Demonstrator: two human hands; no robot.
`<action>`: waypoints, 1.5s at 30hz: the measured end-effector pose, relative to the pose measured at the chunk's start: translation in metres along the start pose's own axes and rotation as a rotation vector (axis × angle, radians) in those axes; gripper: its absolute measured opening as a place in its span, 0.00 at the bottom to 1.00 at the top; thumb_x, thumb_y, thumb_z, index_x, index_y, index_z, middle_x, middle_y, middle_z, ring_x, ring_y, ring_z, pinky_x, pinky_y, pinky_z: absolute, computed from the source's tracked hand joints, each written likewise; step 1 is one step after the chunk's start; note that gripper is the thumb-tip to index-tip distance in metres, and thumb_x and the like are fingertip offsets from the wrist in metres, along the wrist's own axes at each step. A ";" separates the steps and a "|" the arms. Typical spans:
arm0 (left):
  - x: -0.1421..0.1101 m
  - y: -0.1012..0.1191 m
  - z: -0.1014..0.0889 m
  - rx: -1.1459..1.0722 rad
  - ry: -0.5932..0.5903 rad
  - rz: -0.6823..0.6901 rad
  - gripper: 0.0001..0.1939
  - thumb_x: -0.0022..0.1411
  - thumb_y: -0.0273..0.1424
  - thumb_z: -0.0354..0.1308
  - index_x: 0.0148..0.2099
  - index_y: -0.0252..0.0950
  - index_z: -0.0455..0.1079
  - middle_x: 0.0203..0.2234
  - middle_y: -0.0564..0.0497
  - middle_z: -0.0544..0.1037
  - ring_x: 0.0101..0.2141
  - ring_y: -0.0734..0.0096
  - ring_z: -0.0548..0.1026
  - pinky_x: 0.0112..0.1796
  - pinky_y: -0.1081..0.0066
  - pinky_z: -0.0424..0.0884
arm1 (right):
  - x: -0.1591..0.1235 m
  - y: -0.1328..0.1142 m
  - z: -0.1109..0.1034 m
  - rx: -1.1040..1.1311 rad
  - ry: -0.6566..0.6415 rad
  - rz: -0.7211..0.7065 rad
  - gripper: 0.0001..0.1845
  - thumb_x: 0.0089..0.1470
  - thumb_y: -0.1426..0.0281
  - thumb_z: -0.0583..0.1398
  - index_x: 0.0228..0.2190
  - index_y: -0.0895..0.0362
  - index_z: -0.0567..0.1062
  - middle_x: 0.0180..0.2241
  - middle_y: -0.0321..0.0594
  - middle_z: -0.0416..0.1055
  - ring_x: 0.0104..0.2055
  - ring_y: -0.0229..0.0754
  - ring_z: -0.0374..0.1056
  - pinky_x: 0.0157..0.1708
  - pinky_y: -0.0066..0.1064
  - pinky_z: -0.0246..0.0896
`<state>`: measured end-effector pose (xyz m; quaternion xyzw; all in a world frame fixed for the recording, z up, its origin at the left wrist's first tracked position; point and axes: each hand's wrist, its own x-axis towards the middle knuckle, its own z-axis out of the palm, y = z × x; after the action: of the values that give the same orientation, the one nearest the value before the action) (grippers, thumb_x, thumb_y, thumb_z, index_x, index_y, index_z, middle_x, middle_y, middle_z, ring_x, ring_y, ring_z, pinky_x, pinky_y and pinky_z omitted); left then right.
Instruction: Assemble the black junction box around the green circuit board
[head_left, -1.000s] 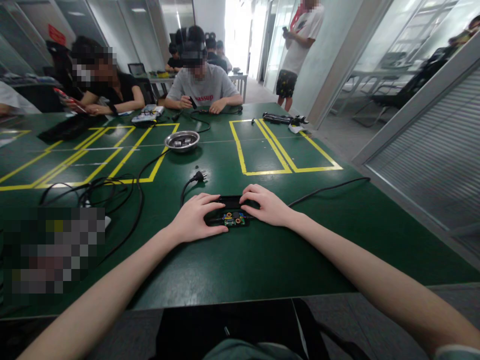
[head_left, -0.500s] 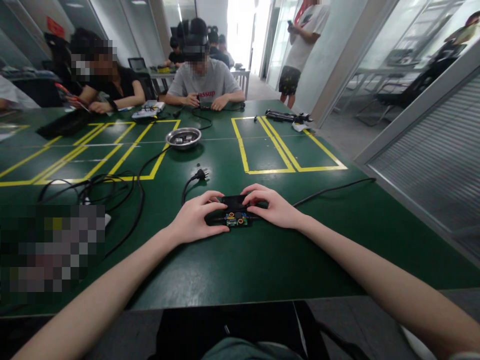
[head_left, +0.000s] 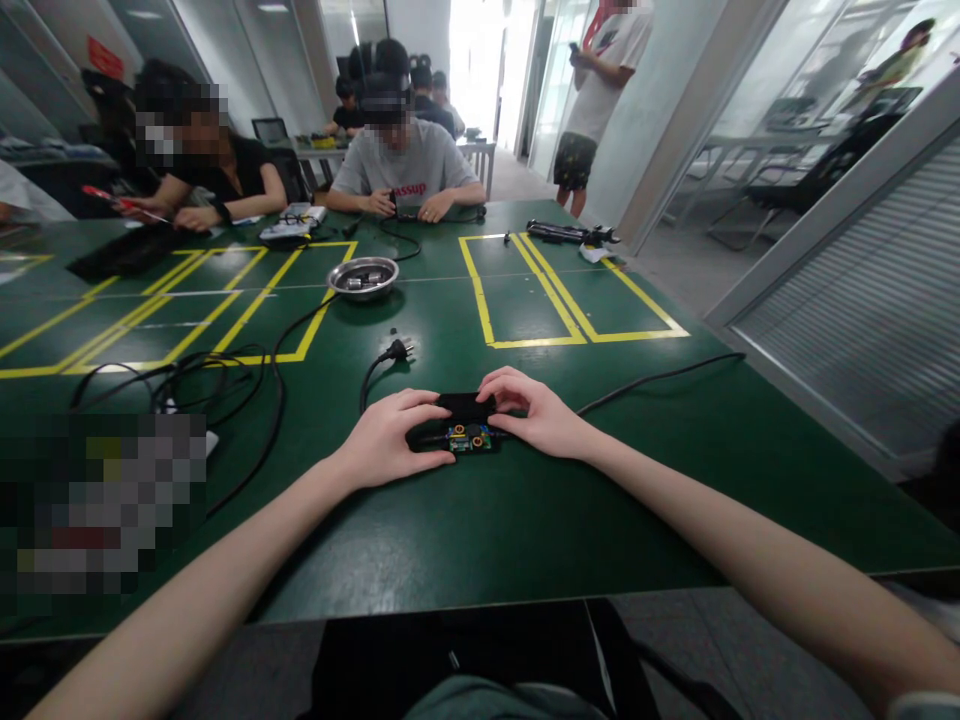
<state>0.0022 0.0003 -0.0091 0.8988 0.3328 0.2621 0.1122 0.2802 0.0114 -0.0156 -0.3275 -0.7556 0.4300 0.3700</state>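
A black plastic cover [head_left: 465, 406] is gripped at its two ends, between the fingers of my left hand [head_left: 390, 436] and my right hand [head_left: 534, 414]. Right in front of it, nearer to me, lies a circuit board [head_left: 469, 438] with copper-coloured coils, and my left thumb rests by its left corner. Dark leads run out from the board's two sides, partly hidden by my hands. A black cable [head_left: 660, 378] leads away to the right. Beyond my left hand, a power plug [head_left: 397, 351] lies on the green table [head_left: 525, 540].
Farther back stands a metal bowl [head_left: 363, 279] holding small metal parts. Coiled cables [head_left: 187, 380] lie at left, beside a blurred-out patch. Yellow tape [head_left: 537, 344] marks rectangles on the table. A folded black tripod-like object [head_left: 571, 234] is at the far right. Co-workers sit across the table.
The cover has tilted between my hands, its broad dark face now showing where its hollow-looking side showed before. My hands have hardly shifted.
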 end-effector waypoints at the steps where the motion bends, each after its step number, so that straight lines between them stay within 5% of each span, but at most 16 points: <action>1: 0.000 0.000 0.000 -0.003 0.001 -0.001 0.23 0.59 0.43 0.71 0.54 0.39 0.78 0.53 0.41 0.79 0.51 0.54 0.80 0.54 0.53 0.78 | 0.000 0.000 0.000 0.011 0.000 0.001 0.13 0.54 0.74 0.63 0.43 0.54 0.76 0.50 0.41 0.69 0.45 0.40 0.73 0.51 0.41 0.74; 5: 0.000 -0.001 0.000 0.006 -0.003 0.005 0.24 0.59 0.43 0.71 0.55 0.39 0.77 0.54 0.40 0.79 0.52 0.53 0.80 0.54 0.53 0.78 | 0.000 0.001 0.001 0.021 -0.004 0.031 0.22 0.54 0.75 0.63 0.52 0.53 0.73 0.52 0.42 0.70 0.45 0.40 0.74 0.52 0.43 0.74; 14: 0.001 0.003 -0.002 -0.001 -0.002 0.010 0.22 0.60 0.42 0.71 0.53 0.38 0.77 0.54 0.40 0.78 0.52 0.54 0.80 0.53 0.55 0.78 | 0.001 0.000 0.001 0.018 -0.038 0.087 0.19 0.57 0.72 0.63 0.51 0.56 0.75 0.46 0.42 0.78 0.45 0.43 0.76 0.52 0.44 0.74; 21: 0.003 0.007 -0.005 -0.090 -0.005 -0.033 0.18 0.57 0.40 0.72 0.43 0.37 0.70 0.48 0.44 0.79 0.45 0.59 0.81 0.45 0.61 0.79 | 0.000 -0.003 0.001 -0.020 -0.028 0.034 0.17 0.57 0.73 0.62 0.49 0.55 0.75 0.47 0.42 0.78 0.44 0.42 0.76 0.51 0.43 0.74; 26: 0.001 0.007 -0.002 -0.159 -0.019 -0.141 0.24 0.55 0.39 0.73 0.48 0.38 0.67 0.40 0.49 0.80 0.38 0.64 0.81 0.41 0.64 0.78 | 0.000 -0.009 -0.002 -0.079 -0.054 -0.015 0.13 0.61 0.67 0.62 0.47 0.56 0.76 0.45 0.42 0.78 0.44 0.43 0.76 0.49 0.41 0.73; 31: 0.000 0.004 0.000 -0.194 -0.017 -0.104 0.33 0.56 0.37 0.73 0.60 0.39 0.65 0.44 0.48 0.82 0.40 0.63 0.81 0.44 0.64 0.77 | -0.001 -0.016 -0.005 -0.154 -0.106 -0.109 0.09 0.61 0.68 0.63 0.43 0.56 0.78 0.43 0.42 0.78 0.45 0.44 0.75 0.46 0.39 0.73; 36: 0.002 0.006 -0.003 -0.116 -0.060 -0.038 0.20 0.62 0.39 0.69 0.53 0.38 0.74 0.36 0.50 0.80 0.36 0.66 0.80 0.39 0.68 0.75 | -0.003 -0.018 -0.006 -0.236 -0.153 -0.228 0.08 0.58 0.70 0.66 0.41 0.55 0.78 0.40 0.42 0.76 0.42 0.44 0.73 0.44 0.39 0.72; 45: 0.002 0.006 -0.001 -0.072 -0.036 0.025 0.16 0.63 0.39 0.67 0.48 0.35 0.76 0.33 0.49 0.80 0.34 0.66 0.78 0.35 0.69 0.72 | -0.003 -0.014 -0.005 -0.324 -0.174 -0.328 0.12 0.54 0.75 0.67 0.42 0.56 0.78 0.43 0.43 0.74 0.45 0.44 0.74 0.48 0.37 0.70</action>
<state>0.0062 -0.0024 -0.0049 0.9029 0.3099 0.2590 0.1473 0.2835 0.0050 -0.0023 -0.2174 -0.8867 0.2641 0.3110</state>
